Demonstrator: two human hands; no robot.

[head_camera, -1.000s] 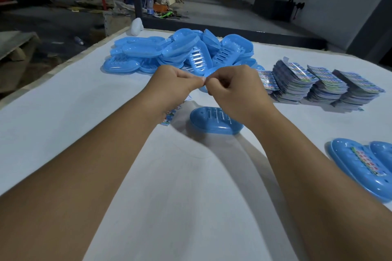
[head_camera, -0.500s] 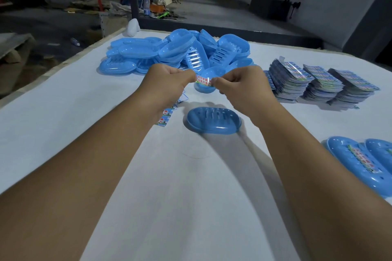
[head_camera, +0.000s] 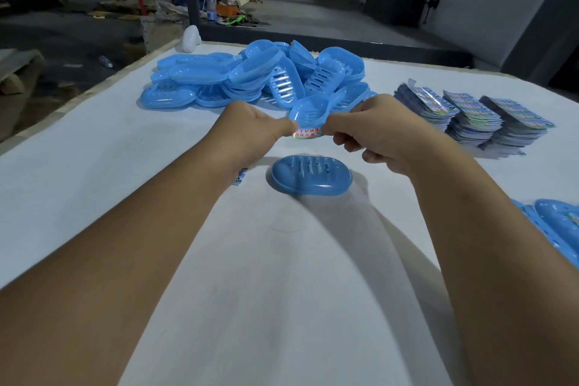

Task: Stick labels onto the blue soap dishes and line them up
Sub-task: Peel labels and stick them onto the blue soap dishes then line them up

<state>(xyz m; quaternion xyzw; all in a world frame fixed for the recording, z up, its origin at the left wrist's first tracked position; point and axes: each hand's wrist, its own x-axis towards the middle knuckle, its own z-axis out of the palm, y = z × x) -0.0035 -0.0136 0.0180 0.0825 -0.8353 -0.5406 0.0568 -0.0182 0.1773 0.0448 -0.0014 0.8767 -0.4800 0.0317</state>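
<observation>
Since a second ago the hands have drawn apart, stretching a label (head_camera: 308, 132) out between them. In the head view, the left hand (head_camera: 253, 131) pinches one end and the right hand (head_camera: 372, 131) the other, above and just behind the lone soap dish (head_camera: 311, 179) on the white table (head_camera: 94, 185). Behind that dish lies the dish pile (head_camera: 257, 78); label stacks (head_camera: 473, 116) sit to its right, and labelled dishes (head_camera: 557, 226) further right and nearer.

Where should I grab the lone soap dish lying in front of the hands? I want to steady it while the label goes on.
Take the soap dish by its long outer rim near one rounded end, coming from the side. It lies flat and open side up, so the slotted floor, where the label held between left hand and right hand likely goes, stays free.
</observation>
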